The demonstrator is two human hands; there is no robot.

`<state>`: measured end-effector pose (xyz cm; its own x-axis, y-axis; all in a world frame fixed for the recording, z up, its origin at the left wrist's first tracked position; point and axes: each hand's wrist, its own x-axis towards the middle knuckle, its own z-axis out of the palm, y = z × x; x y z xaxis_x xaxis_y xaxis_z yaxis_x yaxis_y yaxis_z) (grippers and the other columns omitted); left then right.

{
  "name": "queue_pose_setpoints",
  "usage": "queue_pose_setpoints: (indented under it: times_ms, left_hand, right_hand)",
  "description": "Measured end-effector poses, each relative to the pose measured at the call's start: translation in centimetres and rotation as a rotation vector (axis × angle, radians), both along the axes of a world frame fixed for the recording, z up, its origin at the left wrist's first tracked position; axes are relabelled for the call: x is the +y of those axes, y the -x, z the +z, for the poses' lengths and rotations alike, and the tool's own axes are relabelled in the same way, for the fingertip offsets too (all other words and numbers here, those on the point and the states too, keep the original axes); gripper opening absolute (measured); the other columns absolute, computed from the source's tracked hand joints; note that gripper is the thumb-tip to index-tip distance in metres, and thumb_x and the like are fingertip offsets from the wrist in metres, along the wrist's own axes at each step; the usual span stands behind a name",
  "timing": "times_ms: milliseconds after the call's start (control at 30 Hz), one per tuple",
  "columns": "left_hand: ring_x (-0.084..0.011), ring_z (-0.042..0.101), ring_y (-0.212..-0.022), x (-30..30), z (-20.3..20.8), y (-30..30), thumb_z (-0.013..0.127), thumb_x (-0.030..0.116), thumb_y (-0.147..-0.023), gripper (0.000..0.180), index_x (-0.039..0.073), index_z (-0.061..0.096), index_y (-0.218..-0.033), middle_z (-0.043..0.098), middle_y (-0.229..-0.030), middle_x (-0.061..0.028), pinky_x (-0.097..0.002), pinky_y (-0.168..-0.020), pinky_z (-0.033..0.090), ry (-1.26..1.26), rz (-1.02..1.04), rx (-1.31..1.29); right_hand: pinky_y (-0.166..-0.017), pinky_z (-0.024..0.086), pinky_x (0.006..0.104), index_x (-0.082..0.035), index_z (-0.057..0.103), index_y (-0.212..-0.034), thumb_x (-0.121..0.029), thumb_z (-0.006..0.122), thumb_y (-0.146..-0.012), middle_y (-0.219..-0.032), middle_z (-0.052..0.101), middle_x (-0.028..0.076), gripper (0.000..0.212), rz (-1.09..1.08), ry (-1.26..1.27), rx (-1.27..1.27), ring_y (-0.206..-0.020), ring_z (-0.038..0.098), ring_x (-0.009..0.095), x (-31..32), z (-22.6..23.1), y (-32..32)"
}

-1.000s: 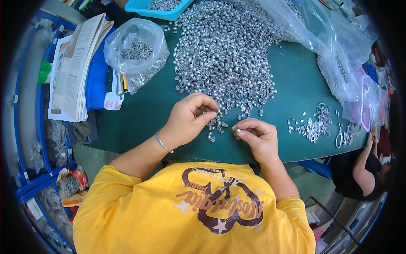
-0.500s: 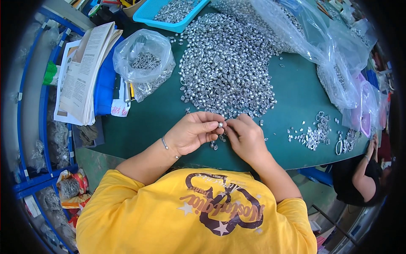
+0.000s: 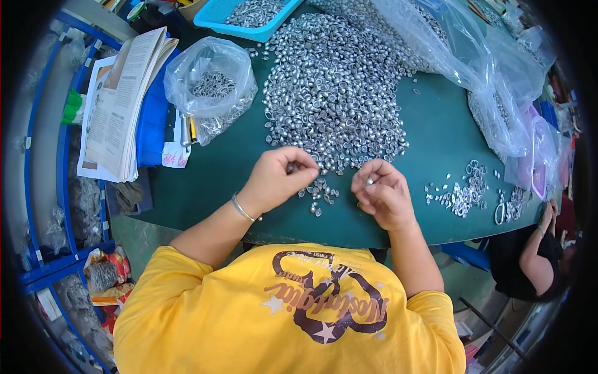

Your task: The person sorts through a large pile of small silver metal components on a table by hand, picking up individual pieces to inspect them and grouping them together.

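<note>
Now reaching to the near edge of a big pile (image 3: 336, 93) of small silver bits with the left hand (image 3: 283, 176), and resting a little way to the right of it, in the air, with the right hand (image 3: 383, 193). Curled almost closed on the left, with the tips of the thumb and first finger close together, just beside the loose bits. Cannot tell from here about any bit between those tips, or about the small dark spot inside the curled fingers. Bent softly on the right, not squeezed into a fist, with one round silver bit (image 3: 369, 181) held by the thumb and first finger. See also a little loose bunch (image 3: 319, 196) of bits between the two hands, on the green counter (image 3: 218, 181), nearer than the pile. Probably in the middle of picking up bits by hand, just one or a few at a time, and far from done, judging by such a big pile. For the next move, best to pinch a single bit gently on the left, without bumping the others, and to hang on tight to the smooth one on the right. Look far left for a blue basket (image 3: 233, 32) with more metal bits in it, nearer than that for a clear bag (image 3: 187, 93), and off to the right for a small heap of flat scraps (image 3: 462, 194).
</note>
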<state>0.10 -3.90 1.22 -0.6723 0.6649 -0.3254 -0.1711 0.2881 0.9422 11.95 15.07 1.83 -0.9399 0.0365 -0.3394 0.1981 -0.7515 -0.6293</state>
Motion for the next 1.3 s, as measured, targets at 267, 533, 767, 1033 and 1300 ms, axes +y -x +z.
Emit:
queue_pose_setpoints:
  times_ms: [267,533,767,1033,1300]
  left_hand:
    - [-0.0204,0.055,-0.065,0.9,-0.4,-0.7,0.065,0.001,-0.072,0.008,0.001,0.06,-0.078,0.054,-0.074,-0.0088,-0.0274,-0.059,0.045,0.062,-0.273,0.804]
    - [-0.0068,0.051,-0.066,-0.2,0.3,-0.8,0.06,0.0,-0.08,0.006,0.0,0.06,-0.086,0.055,-0.08,-0.0018,-0.0185,-0.059,0.042,-0.171,-0.125,0.1]
    - [-0.0089,0.052,-0.065,-1.1,-0.2,-0.7,0.059,0.001,-0.081,0.008,-0.001,0.057,-0.089,0.056,-0.088,-0.0068,-0.0189,-0.057,0.043,-0.319,-0.06,-0.38]
    - [-0.0117,0.056,-0.068,-1.4,0.0,-0.4,0.059,0.002,-0.081,0.005,0.001,0.055,-0.084,0.057,-0.088,-0.0125,-0.0203,-0.058,0.048,-0.463,0.04,-0.58]
    - [-0.0157,0.054,-0.072,-2.2,-0.1,0.7,0.051,0.013,-0.08,0.018,0.0,0.053,-0.092,0.052,-0.089,-0.0116,-0.0224,-0.053,0.046,-0.689,0.076,-0.742]
  right_hand:
    - [-0.055,0.047,0.0366,-0.007,0.063,-0.079,-0.012,0.063,-0.074,-0.068,0.053,0.008,0.007,0.182,-1.691,0.301,-0.063,0.057,0.028,-2.8,-0.4,0.5]
    - [-0.052,0.047,0.0368,-0.008,0.062,-0.085,-0.013,0.061,-0.074,-0.069,0.054,0.008,0.012,0.252,-1.764,0.301,-0.062,0.058,0.027,-3.2,0.4,0.6]
    - [-0.052,0.046,0.0358,-0.007,0.062,-0.084,-0.012,0.063,-0.074,-0.066,0.055,0.008,0.011,0.163,-1.738,0.3,-0.061,0.058,0.026,-3.4,-0.3,0.5]
    - [-0.054,0.039,0.0243,-0.002,0.064,-0.091,-0.005,0.063,-0.078,-0.065,0.055,0.003,0.013,0.173,-1.033,0.397,-0.059,0.05,0.013,-1.5,0.1,-0.1]
    - [-0.04,0.028,0.0173,0.006,0.058,-0.088,-0.007,0.049,-0.083,-0.066,0.056,0.01,0.016,0.124,0.09,0.057,-0.043,0.037,0.007,-0.6,-0.5,-0.5]
